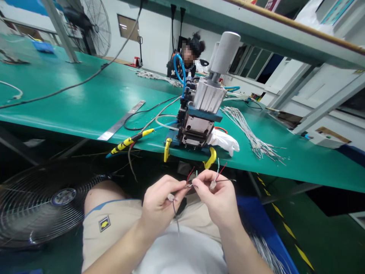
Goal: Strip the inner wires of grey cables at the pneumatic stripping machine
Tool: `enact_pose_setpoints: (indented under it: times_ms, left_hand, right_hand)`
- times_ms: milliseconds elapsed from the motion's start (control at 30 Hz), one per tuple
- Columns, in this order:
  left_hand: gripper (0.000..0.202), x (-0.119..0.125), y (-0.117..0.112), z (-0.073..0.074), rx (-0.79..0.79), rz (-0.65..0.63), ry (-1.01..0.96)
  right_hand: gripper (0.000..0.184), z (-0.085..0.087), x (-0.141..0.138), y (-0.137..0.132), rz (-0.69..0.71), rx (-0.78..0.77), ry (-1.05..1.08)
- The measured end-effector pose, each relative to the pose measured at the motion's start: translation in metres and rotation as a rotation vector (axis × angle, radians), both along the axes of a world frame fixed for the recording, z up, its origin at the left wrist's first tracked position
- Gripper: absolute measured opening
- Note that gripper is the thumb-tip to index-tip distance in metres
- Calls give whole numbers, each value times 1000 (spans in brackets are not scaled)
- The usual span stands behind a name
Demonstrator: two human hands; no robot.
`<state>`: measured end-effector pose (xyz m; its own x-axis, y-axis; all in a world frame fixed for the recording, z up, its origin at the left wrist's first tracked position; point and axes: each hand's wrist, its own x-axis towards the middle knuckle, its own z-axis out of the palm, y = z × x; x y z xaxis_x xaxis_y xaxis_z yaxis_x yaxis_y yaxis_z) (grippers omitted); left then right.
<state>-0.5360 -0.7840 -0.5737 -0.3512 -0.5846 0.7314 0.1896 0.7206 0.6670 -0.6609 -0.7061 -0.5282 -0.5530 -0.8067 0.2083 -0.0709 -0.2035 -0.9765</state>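
Observation:
My left hand [159, 205] is closed in a pinch on a thin grey cable [174, 213] that hangs down over my lap. My right hand [218, 198] pinches a second cable end [219, 173] whose red, green and dark cores fan out above the fingers. The two hands meet fingertip to fingertip just below the front edge of the green bench [85, 99]. Straight ahead on the bench stands a small pneumatic machine [201, 114] with a grey cylinder on top and yellow clamps at its base.
A bundle of cut cables [251, 133] lies right of the machine, a white glove [225, 140] beside its base. A steel ruler [122, 120] and black leads lie to the left. A floor fan [42, 201] sits low left. Another person [189, 57] sits at the far side.

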Motion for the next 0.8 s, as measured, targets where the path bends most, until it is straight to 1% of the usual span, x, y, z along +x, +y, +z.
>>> enact_pose_setpoints:
  times_ms: [67,133,200,233,267,333,367,400,433,500,567,667,733,800]
  left_hand:
    - [18,-3,3,3,170,25,43]
    - [10,-4,6,9,382,5,93]
    - [11,-5,8,15,589,-85,101]
    - [15,-4,8,17,683,-159,90]
    - [18,-4,9,18,771,-248,76]
    - [26,-2,10,16,922,-419,57]
    - [29,-2,10,14,980,-483,60]
    - [31,-2,11,12,1024,-528,66]
    - [32,-2,11,10,1055,-551,76]
    - [31,-4,11,7,1081,-547,103]
    - [29,-6,11,6,1069,-498,126]
    - [29,-8,10,8,1054,-429,145]
    - [29,-7,10,10,1080,-464,152]
    - [30,-5,11,11,1110,-561,156]
  right_hand:
    - [14,-3,3,1,-31,-36,60]
    - [10,-8,6,1,-80,-122,178]
    - [6,-14,8,-1,-121,-210,254]
    - [5,-17,7,-1,-104,-227,217]
    - [5,-19,6,-3,-48,-226,122]
    - [10,-22,4,-5,168,-203,-168]
    - [12,-22,3,-6,277,-206,-287]
    - [14,-22,2,-6,348,-223,-343]
    - [13,-22,1,-6,369,-249,-336]
    - [11,-21,1,-5,305,-279,-237]
    - [10,-20,2,-5,227,-258,-204]
    - [12,-19,3,-4,196,-204,-332]
    - [16,-17,2,-5,222,-176,-415]
    - [21,-15,1,-7,240,-152,-451]
